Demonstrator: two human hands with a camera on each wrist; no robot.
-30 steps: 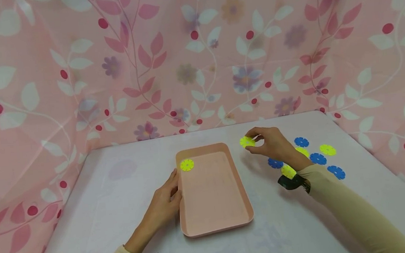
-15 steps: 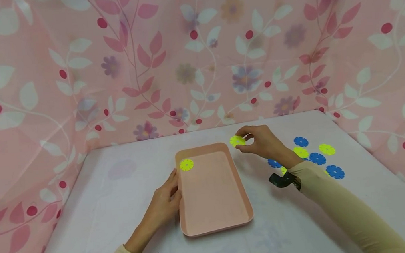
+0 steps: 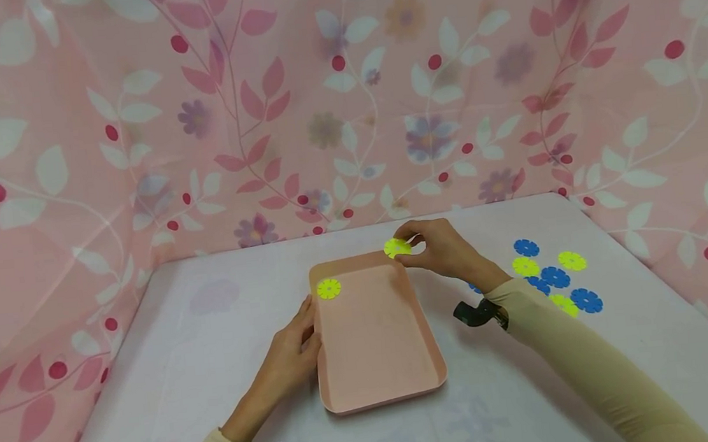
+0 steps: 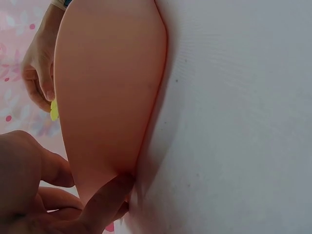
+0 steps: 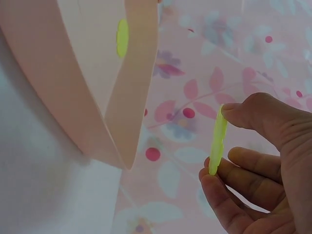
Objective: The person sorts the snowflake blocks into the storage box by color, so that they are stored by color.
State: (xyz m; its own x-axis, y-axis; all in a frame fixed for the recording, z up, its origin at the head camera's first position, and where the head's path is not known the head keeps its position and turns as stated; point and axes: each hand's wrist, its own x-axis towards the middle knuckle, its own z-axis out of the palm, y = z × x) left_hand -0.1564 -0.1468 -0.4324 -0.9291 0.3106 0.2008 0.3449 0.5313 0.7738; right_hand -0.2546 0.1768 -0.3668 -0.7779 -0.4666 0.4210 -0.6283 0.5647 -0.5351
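Note:
My left hand [image 3: 290, 353] holds the left side of a shallow pink tray [image 3: 432, 354], its digits at the rim and outer wall in the left wrist view. Over the tray's far right corner, my right hand [image 3: 441, 248] pinches a yellow interlocking disc [image 3: 396, 247] between thumb and fingers. The right wrist view shows that disc [image 5: 218, 141] edge-on, apart from the tray wall. Another yellow disc [image 3: 329, 289] lies inside the tray at the far left corner.
Loose blue discs [image 3: 555, 277] and yellow discs [image 3: 572, 261] lie scattered on the table right of the tray, some partly behind my right forearm. A floral curtain [image 3: 344, 109] hangs behind the white-covered table [image 3: 213, 345].
My right hand has moved left with the yellow disc, from beside the tray to over its far right corner. My left hand stays at the tray's left side.

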